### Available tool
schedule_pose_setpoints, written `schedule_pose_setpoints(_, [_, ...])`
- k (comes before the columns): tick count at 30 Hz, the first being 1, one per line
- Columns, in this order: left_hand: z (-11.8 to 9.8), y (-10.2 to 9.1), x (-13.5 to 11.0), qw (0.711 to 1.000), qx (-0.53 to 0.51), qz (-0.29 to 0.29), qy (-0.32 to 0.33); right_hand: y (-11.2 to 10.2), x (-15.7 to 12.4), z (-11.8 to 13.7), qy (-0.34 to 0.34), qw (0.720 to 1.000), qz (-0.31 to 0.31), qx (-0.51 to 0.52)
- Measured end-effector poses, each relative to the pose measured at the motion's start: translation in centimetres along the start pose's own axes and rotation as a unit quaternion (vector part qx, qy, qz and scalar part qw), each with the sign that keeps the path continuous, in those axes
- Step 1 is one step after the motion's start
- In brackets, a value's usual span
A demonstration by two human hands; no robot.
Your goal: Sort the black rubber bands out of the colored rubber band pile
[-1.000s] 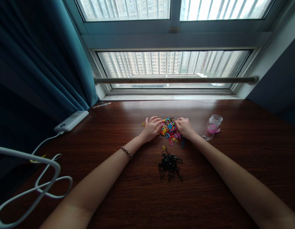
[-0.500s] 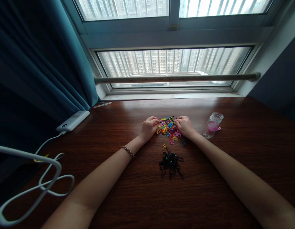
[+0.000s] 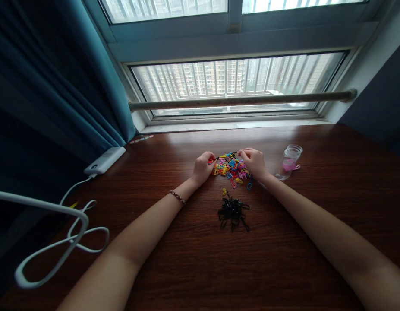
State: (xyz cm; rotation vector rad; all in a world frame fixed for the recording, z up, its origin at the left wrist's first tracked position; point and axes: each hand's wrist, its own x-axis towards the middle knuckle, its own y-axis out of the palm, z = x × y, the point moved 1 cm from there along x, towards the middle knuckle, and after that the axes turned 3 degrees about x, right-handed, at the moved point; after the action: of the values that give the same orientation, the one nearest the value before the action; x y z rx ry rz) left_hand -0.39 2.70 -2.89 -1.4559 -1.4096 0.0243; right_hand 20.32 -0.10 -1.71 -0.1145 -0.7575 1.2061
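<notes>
A heap of small coloured rubber bands [image 3: 230,168] lies on the dark wooden table [image 3: 187,259], far from me. My left hand [image 3: 203,167] rests at the heap's left edge with its fingers curled in, pinching at some bands. At the heap's right edge, my right hand [image 3: 254,160] has its fingertips pressed into the top of the bands. What either pinch holds is too small to make out. A separate pile of black bands [image 3: 233,211] sits nearer to me, with a loose yellow band [image 3: 224,191] and a blue one [image 3: 249,186] beside it.
A small clear jar [image 3: 288,162] with something pink inside lies on its side right of my right hand. A white power bank [image 3: 104,160] with a looping white cable [image 3: 70,242] sits at the left, by a teal curtain [image 3: 57,86]. The window sill [image 3: 232,125] runs behind.
My left hand's fingers have curled from spread over the heap into a pinch at its left edge. The right hand stays on the heap. The view has tilted slightly.
</notes>
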Motion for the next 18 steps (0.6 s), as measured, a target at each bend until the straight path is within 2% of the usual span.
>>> schedule_pose_setpoints(2, [0.0,0.0,0.0,1.0,0.001,-0.004,-0.001,0.0,-0.1,0.4,0.086,0.988,0.035,0.124])
schedule_pose_setpoints(3, [0.0,-0.1,-0.1,1.0,0.0,-0.006,-0.001,0.0,-0.2,0.6,0.131,0.97,0.066,0.195])
schedule_pose_setpoints(6, [0.0,-0.1,-0.1,1.0,-0.004,-0.01,0.005,-0.2,-0.5,1.6,0.21,0.888,0.211,0.35])
schedule_pose_setpoints(8, [-0.1,-0.2,-0.1,1.0,-0.006,-0.013,0.009,-0.7,-0.8,2.6,0.217,0.838,0.34,0.368])
schedule_pose_setpoints(10, [-0.1,-0.2,-0.1,1.0,-0.007,-0.016,0.013,-1.4,-1.2,3.7,0.215,0.783,0.474,0.342])
schedule_pose_setpoints(12, [-0.1,-0.2,-0.1,1.0,-0.007,-0.018,0.017,-2.0,-1.7,4.7,0.206,0.714,0.597,0.302])
schedule_pose_setpoints(14, [-0.2,-0.3,-0.1,1.0,-0.008,-0.021,0.02,-2.4,-2.0,5.2,0.196,0.654,0.68,0.265])
schedule_pose_setpoints(15, [-0.2,-0.3,-0.1,0.999,-0.008,-0.023,0.022,-2.4,-2.0,5.3,0.193,0.644,0.695,0.254])
schedule_pose_setpoints(16, [-0.2,-0.3,-0.1,0.999,-0.009,-0.025,0.023,-2.4,-2.0,5.2,0.191,0.653,0.689,0.25])
schedule_pose_setpoints(17, [-0.3,-0.3,-0.1,0.999,-0.012,-0.027,0.023,-2.2,-1.9,4.9,0.19,0.681,0.66,0.253])
schedule_pose_setpoints(18, [-0.3,-0.3,-0.1,0.999,-0.019,-0.028,0.023,-1.9,-1.6,4.5,0.19,0.721,0.612,0.262])
